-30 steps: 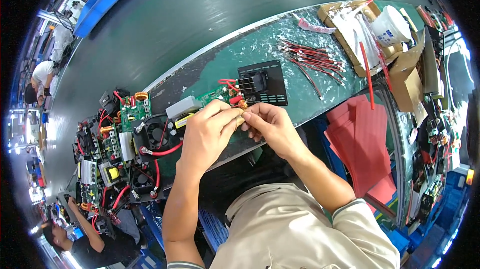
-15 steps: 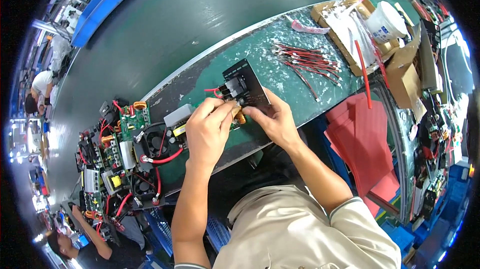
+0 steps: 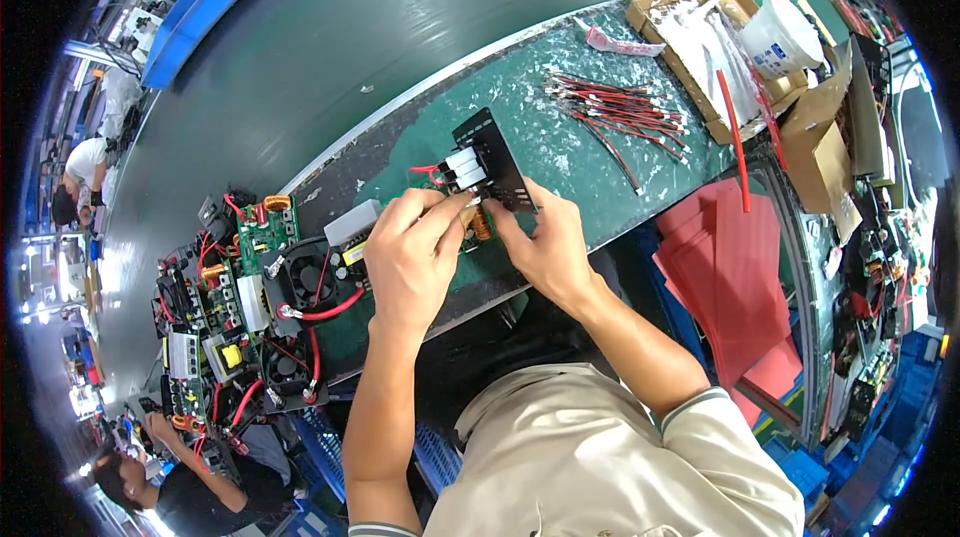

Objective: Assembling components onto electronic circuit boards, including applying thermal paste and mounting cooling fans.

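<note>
The grip of the left hand (image 3: 415, 239) is pressed together on a small, mostly hidden part beside a copper coil (image 3: 481, 226). The right hand (image 3: 552, 249) pinches the lower end of a tilted black panel (image 3: 497, 159), near the front edge of the worktop (image 3: 590, 172). White blocks (image 3: 464, 168) sit against the panel, red wires (image 3: 426, 172) just left. A slackening right grip could let the panel tip, straining those wires.
</note>
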Motion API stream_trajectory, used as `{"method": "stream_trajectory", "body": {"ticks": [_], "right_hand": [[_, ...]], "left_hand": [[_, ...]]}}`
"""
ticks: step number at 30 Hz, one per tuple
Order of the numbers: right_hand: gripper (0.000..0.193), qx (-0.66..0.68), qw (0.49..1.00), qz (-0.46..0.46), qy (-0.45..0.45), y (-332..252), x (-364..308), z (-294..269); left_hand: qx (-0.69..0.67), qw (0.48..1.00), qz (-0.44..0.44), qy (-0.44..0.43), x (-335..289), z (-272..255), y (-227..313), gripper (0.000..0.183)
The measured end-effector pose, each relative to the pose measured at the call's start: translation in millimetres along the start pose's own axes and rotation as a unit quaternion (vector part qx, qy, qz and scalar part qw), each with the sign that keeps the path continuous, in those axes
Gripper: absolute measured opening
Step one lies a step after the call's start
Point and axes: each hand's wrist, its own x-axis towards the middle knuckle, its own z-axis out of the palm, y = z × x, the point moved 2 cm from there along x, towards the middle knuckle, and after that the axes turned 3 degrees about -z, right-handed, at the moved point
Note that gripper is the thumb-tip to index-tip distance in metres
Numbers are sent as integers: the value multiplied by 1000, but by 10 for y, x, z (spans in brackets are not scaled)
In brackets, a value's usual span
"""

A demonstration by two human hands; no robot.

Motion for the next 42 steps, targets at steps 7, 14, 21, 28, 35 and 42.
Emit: {"method": "stream_trajectory", "body": {"ticks": [7, 14, 21, 28, 35, 42], "right_hand": [[26, -73, 996, -33, -24, -12, -8, 5], [51, -117, 985, -124, -28, -18, -69, 10], [49, -106, 988, -113, -4, -43, -50, -2], [49, -103, 989, -109, -4, -35, -44, 0], [50, -112, 988, -101, -11, -40, -60, 1], [46, -124, 989, -72, -23, -1, -90, 66]], "left_hand": [[16, 999, 26, 32, -22, 10, -5, 18], [23, 998, 44, 45, -59, 34, -1, 17], [5, 998, 43, 47, -55, 33, -16, 18], [1, 998, 44, 44, -60, 24, -26, 20], [-1, 998, 44, 50, -56, 62, -10, 20], [19, 995, 61, 72, -60, 90, -24, 21]]}}
